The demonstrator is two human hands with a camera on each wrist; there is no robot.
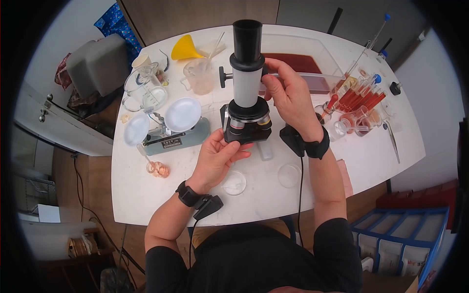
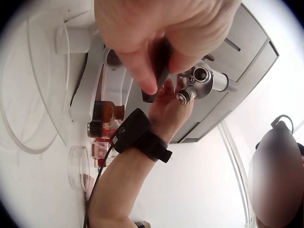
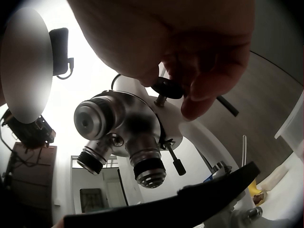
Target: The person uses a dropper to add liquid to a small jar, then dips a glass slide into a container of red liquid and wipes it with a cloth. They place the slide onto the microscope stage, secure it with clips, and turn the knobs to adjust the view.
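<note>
Left hand [image 1: 217, 156] grips microscope [image 1: 246, 88] stage; right hand [image 1: 288, 95] pinches its knob.

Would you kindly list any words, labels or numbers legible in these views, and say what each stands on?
None can be read.
Black nameplate on the base of the grey-green two-pan balance scale: light lettering, too small and blurred to read.
Black and white microscope, held by the left hand and right hand: no markings legible.
</note>
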